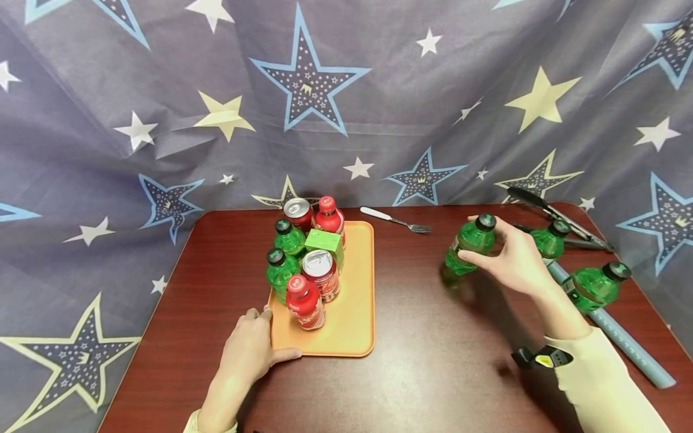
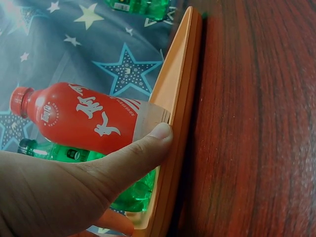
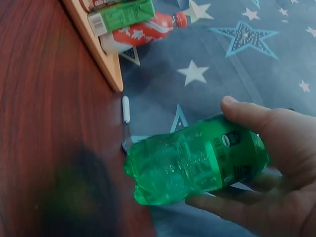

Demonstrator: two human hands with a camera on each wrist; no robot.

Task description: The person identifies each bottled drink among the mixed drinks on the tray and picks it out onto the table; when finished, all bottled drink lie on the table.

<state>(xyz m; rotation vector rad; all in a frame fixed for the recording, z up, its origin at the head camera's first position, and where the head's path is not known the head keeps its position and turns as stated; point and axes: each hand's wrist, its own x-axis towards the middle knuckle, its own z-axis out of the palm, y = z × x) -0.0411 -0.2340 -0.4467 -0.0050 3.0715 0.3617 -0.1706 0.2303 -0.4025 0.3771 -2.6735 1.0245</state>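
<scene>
In curled right grip [image 1: 513, 257], green bottle [image 1: 471, 242].

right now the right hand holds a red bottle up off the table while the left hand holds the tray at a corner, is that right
Not quite: the bottle is green, not red, as the right wrist view shows. The right hand does hold it up off the table, and the left hand holds the tray at a corner.

Place: a curtained table nook; type of room cannot be told. Before you: one red-brown, wood-grain table [image 1: 422, 361]; one grey star-print curtain [image 1: 390, 114], behind it and along both sides; one tray [image 1: 357, 294] bearing drinks [image 1: 306, 305].
</scene>
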